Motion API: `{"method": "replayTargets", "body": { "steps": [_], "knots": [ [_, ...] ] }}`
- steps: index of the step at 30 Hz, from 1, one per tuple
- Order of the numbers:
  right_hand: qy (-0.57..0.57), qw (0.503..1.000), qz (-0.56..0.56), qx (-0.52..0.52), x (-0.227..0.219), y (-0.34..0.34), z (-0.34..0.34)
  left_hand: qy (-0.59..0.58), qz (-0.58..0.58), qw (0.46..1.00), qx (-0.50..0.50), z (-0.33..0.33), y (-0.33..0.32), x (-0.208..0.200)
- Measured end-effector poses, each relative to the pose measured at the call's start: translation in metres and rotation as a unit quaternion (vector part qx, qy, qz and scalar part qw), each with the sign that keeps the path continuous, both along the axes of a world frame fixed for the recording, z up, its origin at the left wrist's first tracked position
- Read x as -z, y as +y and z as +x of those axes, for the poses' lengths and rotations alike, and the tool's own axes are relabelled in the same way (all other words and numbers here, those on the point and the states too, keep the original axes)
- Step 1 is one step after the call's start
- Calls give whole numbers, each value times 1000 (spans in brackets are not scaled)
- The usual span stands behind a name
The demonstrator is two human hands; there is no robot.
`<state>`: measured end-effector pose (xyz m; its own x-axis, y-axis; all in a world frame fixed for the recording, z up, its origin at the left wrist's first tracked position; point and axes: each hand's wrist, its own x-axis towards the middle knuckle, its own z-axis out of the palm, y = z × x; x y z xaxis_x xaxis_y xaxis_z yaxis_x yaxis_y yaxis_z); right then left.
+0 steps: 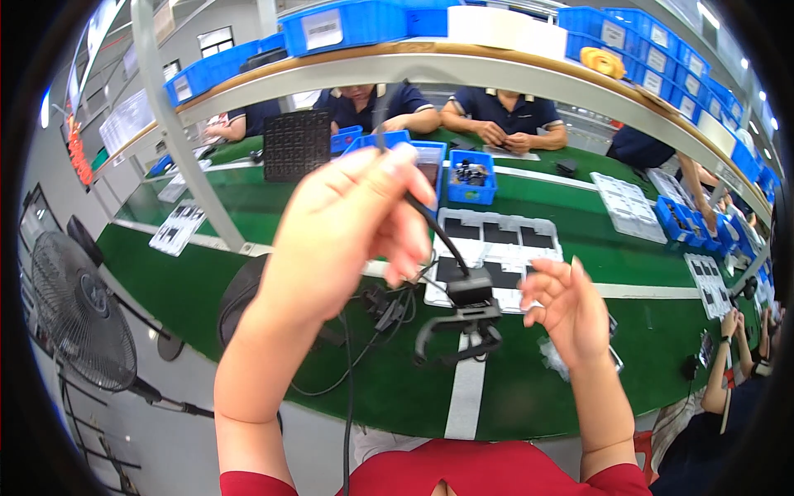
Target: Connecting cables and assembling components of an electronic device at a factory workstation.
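My left hand (327,236) is raised over the table, thumb and fingers closed on a black cable (437,230). From the cable's lower end hangs a small black device (470,289) with an open, curved bracket below its body. To its right is my right hand (575,318), fingers loosely bent and apart, holding nothing and not touching the device. Behind the device a white tray (453,217) with black flat pieces in its compartments lies on the green table (529,397). Beside my left wrist, more black cables and a black connector-like part (385,307) lie tangled.
A shelf (397,73) carrying blue bins (347,26) crosses above the table, held by a metal post (184,149). A blue bin of small parts (471,192) stands beyond the tray. A standing fan (83,298) is at left. Co-workers sit opposite and at right.
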<state>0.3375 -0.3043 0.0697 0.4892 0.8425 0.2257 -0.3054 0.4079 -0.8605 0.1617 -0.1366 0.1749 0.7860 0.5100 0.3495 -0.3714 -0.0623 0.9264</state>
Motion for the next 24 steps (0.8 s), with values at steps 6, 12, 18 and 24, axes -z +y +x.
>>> {"method": "replayTargets", "body": {
  "steps": [6, 12, 18, 24],
  "knots": [
    [-576, 751, 79, 314, 18, -48, -28, 33, -36, 989, 142, 45, -35, 9],
    [-604, 689, -44, 398, 23, -60, -23, 38, -37, 975, 215, 74, -64, 9],
    [-491, 808, -21, 325, 35, -82, 0, 76, 3, 969, 235, 112, -85, 0],
    [-200, 966, 17, 160, 66, -104, 9, 188, 199, 939, 209, 180, -81, 23]
  ]
}}
